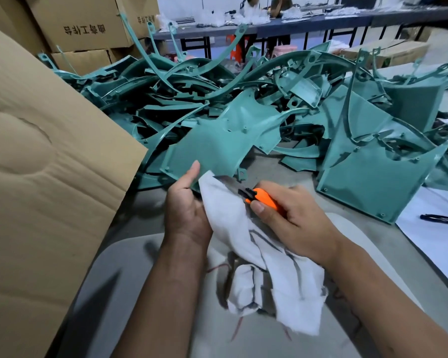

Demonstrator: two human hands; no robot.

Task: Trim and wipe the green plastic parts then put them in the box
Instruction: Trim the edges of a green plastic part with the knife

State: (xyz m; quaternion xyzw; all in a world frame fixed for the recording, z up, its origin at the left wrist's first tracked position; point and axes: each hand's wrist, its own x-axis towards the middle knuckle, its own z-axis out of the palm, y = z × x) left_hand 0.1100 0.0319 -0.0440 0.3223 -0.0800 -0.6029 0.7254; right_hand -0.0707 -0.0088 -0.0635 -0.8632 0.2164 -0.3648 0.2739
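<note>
My left hand (185, 210) grips the near edge of a flat green plastic part (217, 146), thumb on top, together with a white cloth (259, 257) that hangs down toward my lap. My right hand (292, 218) holds an orange utility knife (263, 198), its black tip and blade lying at the part's lower edge over the cloth. A large heap of green plastic parts (282, 81) covers the table behind. The open flap of a cardboard box (44, 161) stands at the left.
Another big green panel (373, 177) lies at the right on the grey table (290, 166). A black pen (441, 219) rests on white paper at the far right. Stacked cartons (83, 29) stand at the back left; a person sits at a far bench.
</note>
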